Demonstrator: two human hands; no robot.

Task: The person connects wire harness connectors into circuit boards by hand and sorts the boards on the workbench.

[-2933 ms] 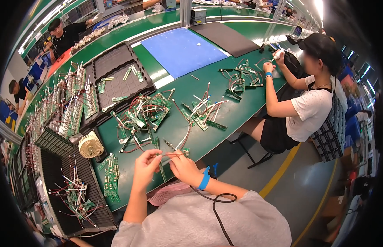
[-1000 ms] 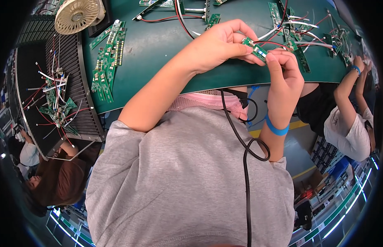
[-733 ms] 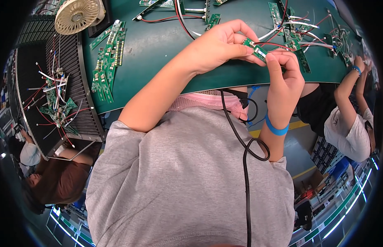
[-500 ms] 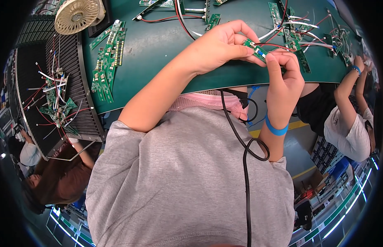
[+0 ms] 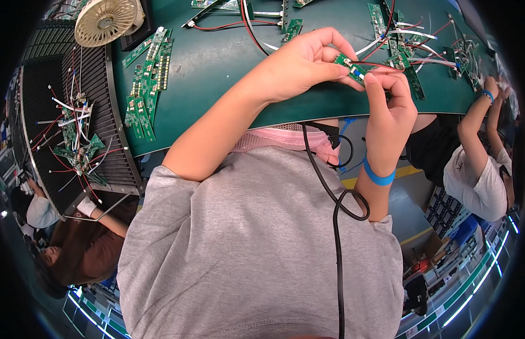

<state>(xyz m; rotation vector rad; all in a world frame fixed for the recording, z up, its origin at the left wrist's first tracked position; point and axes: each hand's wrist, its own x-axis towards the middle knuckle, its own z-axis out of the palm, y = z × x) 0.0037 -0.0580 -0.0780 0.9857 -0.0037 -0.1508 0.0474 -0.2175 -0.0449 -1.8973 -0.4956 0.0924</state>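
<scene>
A narrow green circuit board (image 5: 347, 63) is held up over the near edge of the table, tilted down to the right. My left hand (image 5: 307, 63) is closed on its upper left end, thumb on top and fingers behind. Thumb and forefinger of my right hand (image 5: 391, 107) pinch its lower right end, beside a small white-and-blue flat cable end (image 5: 358, 74). Red and black wires (image 5: 376, 64) run rightward from the board. My fingertips hide part of it, and I cannot tell whether the cable is seated.
Several green boards (image 5: 151, 76) lie in a cluster at the table's left. Wired boards (image 5: 401, 42) are tangled at the right. Left of the dark green table (image 5: 211, 85) stands a ribbed black conveyor (image 5: 107, 107) carrying wired boards. A cream fan (image 5: 107, 21) stands behind. Co-workers sit on both sides.
My hands and the board stay almost in place; the red and black wires have shifted slightly. At the left, a co-worker's white-gloved hand has moved away from the conveyor's edge.
</scene>
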